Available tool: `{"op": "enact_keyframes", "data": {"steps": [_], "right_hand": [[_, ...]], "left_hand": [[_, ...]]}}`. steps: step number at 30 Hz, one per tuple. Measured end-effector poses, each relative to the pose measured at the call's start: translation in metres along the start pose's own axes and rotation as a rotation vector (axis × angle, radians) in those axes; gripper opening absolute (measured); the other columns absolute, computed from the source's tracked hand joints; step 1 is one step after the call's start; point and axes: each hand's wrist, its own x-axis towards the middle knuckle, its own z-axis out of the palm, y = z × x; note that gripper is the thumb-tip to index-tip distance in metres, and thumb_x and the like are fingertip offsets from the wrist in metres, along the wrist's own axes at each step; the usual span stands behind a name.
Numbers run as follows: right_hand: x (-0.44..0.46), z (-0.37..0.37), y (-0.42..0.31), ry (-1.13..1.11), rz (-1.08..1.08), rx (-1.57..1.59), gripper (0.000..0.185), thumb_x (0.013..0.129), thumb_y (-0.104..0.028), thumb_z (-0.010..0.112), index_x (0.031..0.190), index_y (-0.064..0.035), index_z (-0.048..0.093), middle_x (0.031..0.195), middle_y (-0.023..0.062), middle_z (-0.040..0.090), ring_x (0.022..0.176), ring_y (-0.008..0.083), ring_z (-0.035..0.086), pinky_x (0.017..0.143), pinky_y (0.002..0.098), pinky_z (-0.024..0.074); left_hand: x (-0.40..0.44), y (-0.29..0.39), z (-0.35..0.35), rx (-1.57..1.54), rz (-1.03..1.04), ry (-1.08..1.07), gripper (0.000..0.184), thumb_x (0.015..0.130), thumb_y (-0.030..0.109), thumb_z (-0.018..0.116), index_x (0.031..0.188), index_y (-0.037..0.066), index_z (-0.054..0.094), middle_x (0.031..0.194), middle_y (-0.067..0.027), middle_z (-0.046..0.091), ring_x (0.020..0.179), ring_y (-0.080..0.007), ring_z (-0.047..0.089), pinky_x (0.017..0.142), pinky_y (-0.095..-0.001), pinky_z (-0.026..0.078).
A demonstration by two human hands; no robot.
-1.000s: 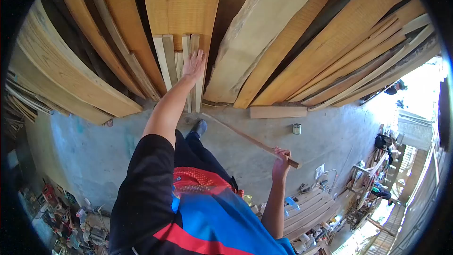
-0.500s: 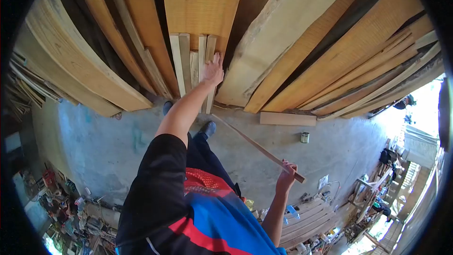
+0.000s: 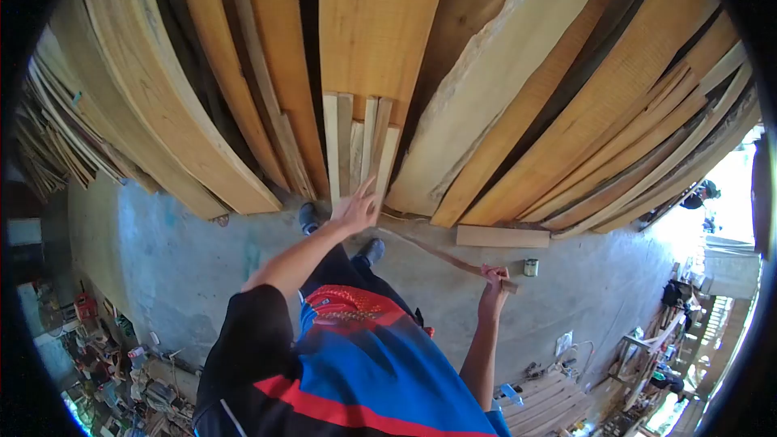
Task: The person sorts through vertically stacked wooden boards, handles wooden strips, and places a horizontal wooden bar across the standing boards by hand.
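My left hand [image 3: 354, 210] is open, fingers spread, in front of the lower ends of several narrow wooden strips [image 3: 356, 150]. These strips stand upright against a wide orange-brown board [image 3: 380, 24]. Whether the fingertips touch the strips cannot be told. Off to the right, my right hand [image 3: 494, 279] is closed round one end of a long thin wooden strip [image 3: 441, 254], which slants up and left across the floor toward the foot of the boards.
Large boards [image 3: 518, 73] lean in a row along the wall. A short plank [image 3: 502, 236] lies at their foot, near a small can [image 3: 530, 267]. A slatted wooden surface [image 3: 546, 406] is at the lower right. Tools and clutter [image 3: 154, 388] fill the lower left.
My left hand has come away from the upper part of the narrow strips, down toward their lower ends. One short strip now stands lower, at the right of the group. The view has shifted.
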Motion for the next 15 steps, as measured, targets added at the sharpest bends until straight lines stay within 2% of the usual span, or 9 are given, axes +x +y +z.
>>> {"op": "enact_keyframes", "data": {"steps": [2, 5, 8, 11, 12, 15], "right_hand": [[0.010, 0.012, -0.003, -0.039, -0.031, -0.047, 0.014, 0.087, -0.013, 0.064, 0.086, -0.0039, 0.054, 0.082, 0.0069, 0.060, 0.085, 0.0175, 0.057, 0.092, 0.0340, 0.0422], [0.033, 0.023, 0.010, -0.076, -0.025, -0.041, 0.013, 0.088, -0.012, 0.064, 0.086, -0.0029, 0.055, 0.083, 0.0062, 0.060, 0.083, 0.0152, 0.056, 0.083, 0.0301, 0.0430], [0.048, 0.057, 0.006, -0.139, -0.051, -0.096, 0.012, 0.089, -0.010, 0.063, 0.083, -0.0027, 0.057, 0.081, 0.0052, 0.061, 0.080, 0.0137, 0.056, 0.078, 0.0285, 0.0429], [0.061, 0.092, 0.003, -0.259, -0.104, -0.200, 0.011, 0.089, -0.011, 0.062, 0.083, -0.0037, 0.057, 0.081, 0.0046, 0.061, 0.081, 0.0136, 0.057, 0.079, 0.0282, 0.0439], [0.064, 0.102, 0.005, -0.304, -0.121, -0.234, 0.011, 0.090, -0.011, 0.062, 0.083, -0.0042, 0.056, 0.082, 0.0045, 0.060, 0.081, 0.0137, 0.058, 0.079, 0.0283, 0.0444], [0.060, 0.140, 0.007, -0.331, -0.105, -0.243, 0.010, 0.090, -0.009, 0.063, 0.083, -0.0037, 0.058, 0.080, 0.0038, 0.061, 0.080, 0.0134, 0.058, 0.078, 0.0283, 0.0448]], "left_hand": [[-0.045, -0.015, -0.007, -0.095, -0.030, 0.159, 0.025, 0.086, 0.020, 0.063, 0.110, 0.014, 0.067, 0.148, -0.0166, 0.042, 0.091, -0.0341, 0.069, 0.074, -0.0414, 0.057], [-0.098, -0.050, -0.023, -0.122, -0.316, 0.306, 0.018, 0.087, 0.016, 0.064, 0.104, 0.014, 0.068, 0.146, -0.0165, 0.044, 0.102, -0.0354, 0.066, 0.082, -0.0427, 0.056], [-0.144, -0.095, -0.035, 0.069, -0.465, 0.417, 0.017, 0.088, 0.016, 0.063, 0.105, 0.014, 0.068, 0.144, -0.0171, 0.046, 0.116, -0.0373, 0.060, 0.089, -0.0455, 0.053], [-0.168, -0.130, -0.055, 0.056, -0.509, 0.419, 0.017, 0.089, 0.016, 0.063, 0.105, 0.014, 0.068, 0.141, -0.0175, 0.050, 0.127, -0.0392, 0.051, 0.095, -0.0476, 0.050], [-0.171, -0.136, -0.062, 0.047, -0.518, 0.419, 0.020, 0.088, 0.021, 0.065, 0.106, 0.014, 0.068, 0.137, -0.0200, 0.053, 0.129, -0.0399, 0.048, 0.100, -0.0468, 0.047], [-0.167, -0.178, -0.063, 0.149, -0.510, 0.510, 0.027, 0.086, 0.026, 0.069, 0.109, 0.013, 0.067, 0.135, -0.0218, 0.054, 0.131, -0.0401, 0.045, 0.105, -0.0464, 0.042]]}}
